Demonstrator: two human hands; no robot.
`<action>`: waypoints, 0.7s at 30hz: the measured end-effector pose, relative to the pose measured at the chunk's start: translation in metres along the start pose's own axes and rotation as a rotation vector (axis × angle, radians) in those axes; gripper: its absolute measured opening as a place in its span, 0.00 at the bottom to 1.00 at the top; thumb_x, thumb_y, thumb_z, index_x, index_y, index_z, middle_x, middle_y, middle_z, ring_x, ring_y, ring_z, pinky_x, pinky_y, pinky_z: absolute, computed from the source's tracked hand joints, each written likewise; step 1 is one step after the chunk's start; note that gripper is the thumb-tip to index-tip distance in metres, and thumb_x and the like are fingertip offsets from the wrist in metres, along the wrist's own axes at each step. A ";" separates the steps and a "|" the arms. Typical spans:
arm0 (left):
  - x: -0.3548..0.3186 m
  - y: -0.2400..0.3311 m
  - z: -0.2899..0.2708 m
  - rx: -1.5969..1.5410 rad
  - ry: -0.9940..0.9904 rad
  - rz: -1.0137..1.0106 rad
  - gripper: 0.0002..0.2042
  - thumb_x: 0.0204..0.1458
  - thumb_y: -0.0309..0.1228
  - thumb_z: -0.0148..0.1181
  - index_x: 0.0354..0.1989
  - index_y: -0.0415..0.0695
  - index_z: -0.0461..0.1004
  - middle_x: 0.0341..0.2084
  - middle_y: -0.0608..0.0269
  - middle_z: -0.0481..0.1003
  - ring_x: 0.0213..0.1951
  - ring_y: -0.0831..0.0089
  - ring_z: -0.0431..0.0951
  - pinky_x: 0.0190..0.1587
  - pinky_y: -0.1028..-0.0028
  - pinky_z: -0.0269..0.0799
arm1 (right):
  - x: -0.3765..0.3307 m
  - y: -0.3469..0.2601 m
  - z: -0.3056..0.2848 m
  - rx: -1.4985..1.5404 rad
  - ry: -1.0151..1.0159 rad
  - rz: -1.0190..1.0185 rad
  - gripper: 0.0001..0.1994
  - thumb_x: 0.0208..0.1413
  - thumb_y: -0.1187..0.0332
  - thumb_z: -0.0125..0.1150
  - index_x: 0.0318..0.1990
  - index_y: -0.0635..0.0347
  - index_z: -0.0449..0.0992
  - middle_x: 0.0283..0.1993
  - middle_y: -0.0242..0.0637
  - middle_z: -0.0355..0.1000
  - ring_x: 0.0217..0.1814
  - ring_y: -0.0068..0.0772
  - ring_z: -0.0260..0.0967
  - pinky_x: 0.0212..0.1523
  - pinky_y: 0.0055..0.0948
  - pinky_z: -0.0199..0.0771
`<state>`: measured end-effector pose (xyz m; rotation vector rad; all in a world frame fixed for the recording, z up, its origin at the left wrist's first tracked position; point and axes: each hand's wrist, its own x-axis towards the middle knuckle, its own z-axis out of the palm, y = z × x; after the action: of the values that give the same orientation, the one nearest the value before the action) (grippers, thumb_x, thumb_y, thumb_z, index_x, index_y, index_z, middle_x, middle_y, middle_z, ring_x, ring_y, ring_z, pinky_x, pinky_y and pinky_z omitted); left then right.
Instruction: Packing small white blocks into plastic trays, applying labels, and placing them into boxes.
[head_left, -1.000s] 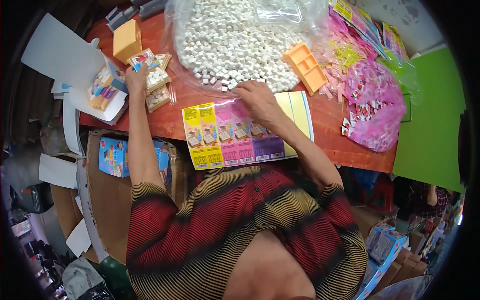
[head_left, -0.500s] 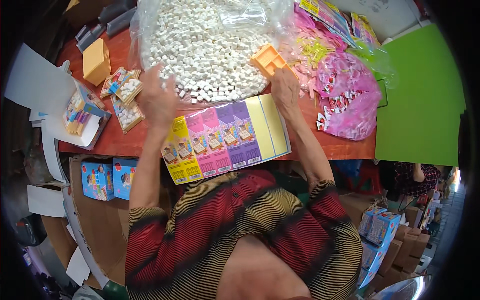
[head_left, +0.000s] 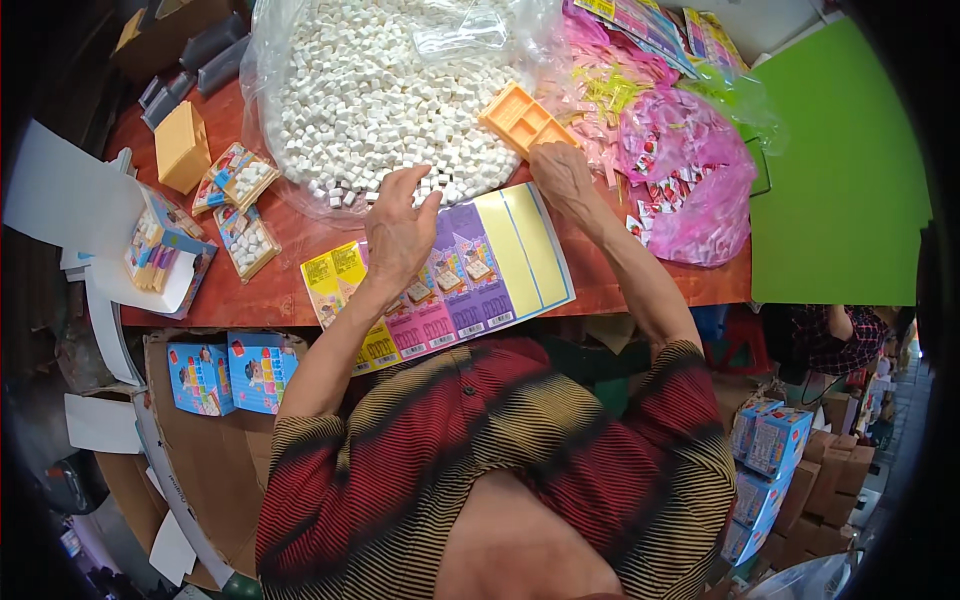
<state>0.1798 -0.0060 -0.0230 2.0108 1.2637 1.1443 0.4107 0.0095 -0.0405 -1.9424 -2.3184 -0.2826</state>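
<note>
My right hand (head_left: 566, 180) grips the lower right end of a small orange compartment tray (head_left: 515, 115), tilted over the edge of the white cubes. No contents show in its compartments. My left hand (head_left: 402, 228) hovers at the near edge of the heap of white cube-shaped pieces (head_left: 390, 110), which lie on a clear plastic bag. Its fingers are apart and nothing shows in them. Under my left wrist lies a printed sheet (head_left: 522, 245) with yellow, pink and purple card panels, partly covered by my forearm.
At left are filled trays (head_left: 247, 245), a stack of orange trays (head_left: 182, 150) and an open display box (head_left: 160, 240). Pink bags of small wrapped packets (head_left: 690, 190) lie at right, beside a green panel (head_left: 840, 170). Blue boxes (head_left: 262, 370) sit in a carton below.
My left hand has moved right, from beside the heap's left edge to its near middle edge. The tray stays in my right hand, and the whole view has shifted slightly.
</note>
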 end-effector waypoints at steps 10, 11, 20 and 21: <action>-0.002 0.004 0.000 -0.061 -0.049 -0.080 0.12 0.43 0.26 0.52 0.38 0.39 0.68 0.31 0.58 0.69 0.21 0.77 0.70 0.24 0.80 0.65 | 0.001 0.018 -0.016 0.164 0.255 0.029 0.06 0.39 0.71 0.47 0.16 0.64 0.65 0.16 0.47 0.63 0.20 0.45 0.63 0.21 0.37 0.61; -0.001 0.003 0.000 -0.063 -0.051 -0.080 0.12 0.43 0.26 0.52 0.38 0.39 0.68 0.31 0.58 0.69 0.21 0.77 0.70 0.24 0.80 0.65 | 0.002 0.019 -0.022 0.176 0.338 0.066 0.06 0.39 0.71 0.48 0.17 0.64 0.64 0.17 0.48 0.63 0.21 0.45 0.63 0.21 0.37 0.61; 0.032 0.013 0.026 -1.181 -0.271 -0.642 0.23 0.46 0.37 0.52 0.47 0.37 0.57 0.36 0.59 0.67 0.35 0.75 0.70 0.35 0.79 0.67 | 0.009 -0.023 -0.036 0.130 0.467 -0.140 0.03 0.36 0.72 0.49 0.19 0.60 0.63 0.17 0.39 0.60 0.21 0.39 0.60 0.22 0.34 0.60; 0.035 0.017 0.030 -1.180 -0.266 -0.639 0.23 0.46 0.37 0.52 0.47 0.37 0.57 0.36 0.59 0.67 0.35 0.75 0.70 0.35 0.79 0.67 | 0.009 -0.031 -0.037 0.164 0.454 -0.188 0.03 0.36 0.71 0.49 0.20 0.60 0.63 0.17 0.38 0.60 0.21 0.38 0.60 0.22 0.34 0.60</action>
<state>0.2210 0.0184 -0.0128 0.7585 0.6878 0.8956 0.3776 0.0057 -0.0050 -1.4089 -2.1404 -0.4769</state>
